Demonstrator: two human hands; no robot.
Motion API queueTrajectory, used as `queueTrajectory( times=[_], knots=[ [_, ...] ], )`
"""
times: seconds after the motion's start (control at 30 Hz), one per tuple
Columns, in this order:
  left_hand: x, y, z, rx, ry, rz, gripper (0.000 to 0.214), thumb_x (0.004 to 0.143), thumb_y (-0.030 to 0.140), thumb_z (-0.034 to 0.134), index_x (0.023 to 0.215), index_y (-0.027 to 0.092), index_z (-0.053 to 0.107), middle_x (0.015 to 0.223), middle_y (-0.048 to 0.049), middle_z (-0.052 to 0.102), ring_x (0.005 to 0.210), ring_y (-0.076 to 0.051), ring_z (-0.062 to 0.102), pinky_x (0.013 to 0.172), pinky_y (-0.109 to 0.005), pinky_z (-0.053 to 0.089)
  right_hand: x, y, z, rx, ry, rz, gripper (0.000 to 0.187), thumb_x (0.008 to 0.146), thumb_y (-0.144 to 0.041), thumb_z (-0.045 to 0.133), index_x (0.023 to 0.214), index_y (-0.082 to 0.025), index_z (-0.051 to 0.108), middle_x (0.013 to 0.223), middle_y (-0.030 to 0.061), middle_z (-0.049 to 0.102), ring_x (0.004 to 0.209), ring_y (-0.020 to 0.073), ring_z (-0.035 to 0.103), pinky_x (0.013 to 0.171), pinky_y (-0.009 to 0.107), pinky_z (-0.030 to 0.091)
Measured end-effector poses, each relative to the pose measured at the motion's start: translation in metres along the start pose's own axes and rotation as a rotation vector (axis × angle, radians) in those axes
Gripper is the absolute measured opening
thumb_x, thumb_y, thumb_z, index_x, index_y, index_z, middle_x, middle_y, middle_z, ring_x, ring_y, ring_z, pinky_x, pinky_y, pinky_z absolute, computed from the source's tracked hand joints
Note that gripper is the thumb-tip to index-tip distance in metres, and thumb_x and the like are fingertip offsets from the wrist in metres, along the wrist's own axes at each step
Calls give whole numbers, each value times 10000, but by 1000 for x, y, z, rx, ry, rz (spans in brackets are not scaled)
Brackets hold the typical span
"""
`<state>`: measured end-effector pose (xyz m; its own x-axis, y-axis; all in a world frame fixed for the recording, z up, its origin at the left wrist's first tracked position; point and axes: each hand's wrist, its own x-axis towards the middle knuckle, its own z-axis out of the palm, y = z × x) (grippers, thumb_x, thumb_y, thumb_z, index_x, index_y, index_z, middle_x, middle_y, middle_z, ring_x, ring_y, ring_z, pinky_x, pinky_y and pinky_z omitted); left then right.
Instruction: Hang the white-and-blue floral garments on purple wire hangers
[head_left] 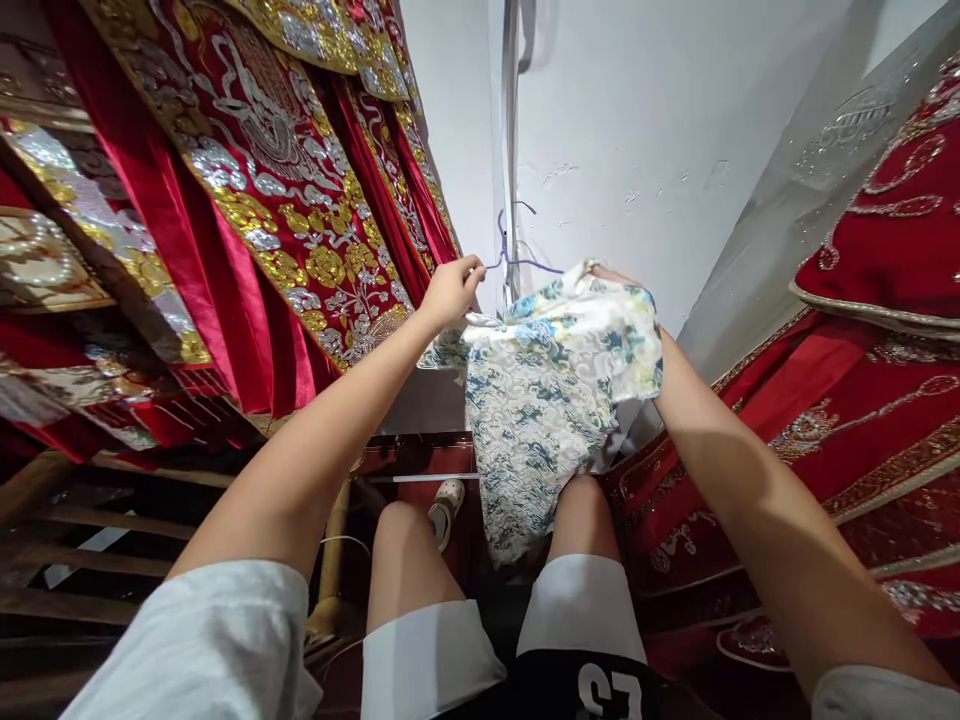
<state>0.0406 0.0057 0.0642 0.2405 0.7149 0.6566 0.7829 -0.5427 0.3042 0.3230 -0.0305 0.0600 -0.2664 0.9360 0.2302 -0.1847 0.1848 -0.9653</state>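
A short-sleeved shirt [540,430] with a blue, green and yellow floral print on white hangs in front of me, its lower end between my knees. My left hand [454,288] is closed, with thumb and finger pinching the left arm of a thin purple clothes hanger [536,265]. The hanger's right arm runs to the shirt's collar area. On the other side, my right hand [616,275] holds the shirt's upper edge near the shoulder; fabric covers most of its fingers.
Red embroidered garments [322,240] with gold and silver hang on the left. More red beaded garments [885,400] hang on the right, partly under clear plastic. A metal pole [510,120] stands against the white wall [637,110]. Wooden slats [97,545] are at lower left.
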Motion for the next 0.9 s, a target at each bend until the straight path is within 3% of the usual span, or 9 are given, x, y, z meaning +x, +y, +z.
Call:
queueTrajectory(
  times=[0.1,0.17,0.27,0.37,0.47,0.57,0.67,0.77,0.9],
  knots=[
    [-5,-7,-10,130,38,-3,310,1019,282,381,1115,170,653,923,-111,689,807,-235,615,735,-330,434,-3,-12,27,172,-72,86,247,1001,-387,475,906,-237,648,888,44,755,987,232,710,974,403,565],
    [-17,-12,-16,192,-27,36,324,1028,298,384,1229,182,610,1016,-132,697,863,-251,632,744,-339,444,-14,-9,48,212,-161,121,186,931,-391,594,959,-220,664,937,70,761,1011,257,709,1001,427,556],
    [-36,-13,-18,245,-113,84,344,1028,359,419,1266,173,584,1092,-152,693,884,-259,641,742,-344,450,-32,6,65,211,-223,153,258,798,-367,749,980,-201,673,897,71,759,961,271,719,985,440,560],
    [-34,-9,-14,291,-76,33,324,1039,298,353,1197,179,610,1011,-139,699,854,-264,650,737,-354,445,-39,13,59,233,-153,178,263,782,-397,757,945,-213,664,847,41,749,928,268,724,973,435,560],
    [-15,-6,-11,330,-8,-12,328,1046,284,315,1134,201,619,908,-121,680,873,-285,658,763,-366,449,-30,2,49,286,-103,114,284,834,-494,689,949,-238,645,868,35,748,990,278,711,1008,457,538],
    [-2,-9,-12,299,36,37,354,1060,375,307,1129,200,606,979,-144,670,971,-305,648,834,-382,459,-19,-17,52,284,-156,34,502,876,-711,517,1051,-259,647,926,60,754,1095,317,673,1016,521,522],
    [-6,-13,-14,263,42,0,373,1056,424,307,1079,205,608,947,-142,661,943,-308,645,830,-385,455,-16,-27,68,216,-187,26,681,871,-829,353,1080,-257,658,901,86,741,1111,346,656,995,549,525],
    [-20,-13,-15,256,1,-60,349,1042,430,336,1020,215,611,866,-130,645,884,-316,657,794,-383,446,-21,-25,81,186,-216,29,650,892,-801,349,1079,-263,663,891,89,732,1088,340,662,997,511,537],
    [-22,-9,-15,298,-40,-106,267,1014,365,385,987,223,609,759,-116,617,856,-345,667,776,-406,444,-19,-13,73,140,-250,25,652,871,-807,375,1091,-259,650,897,82,727,1057,329,658,979,496,552]
  ],
)
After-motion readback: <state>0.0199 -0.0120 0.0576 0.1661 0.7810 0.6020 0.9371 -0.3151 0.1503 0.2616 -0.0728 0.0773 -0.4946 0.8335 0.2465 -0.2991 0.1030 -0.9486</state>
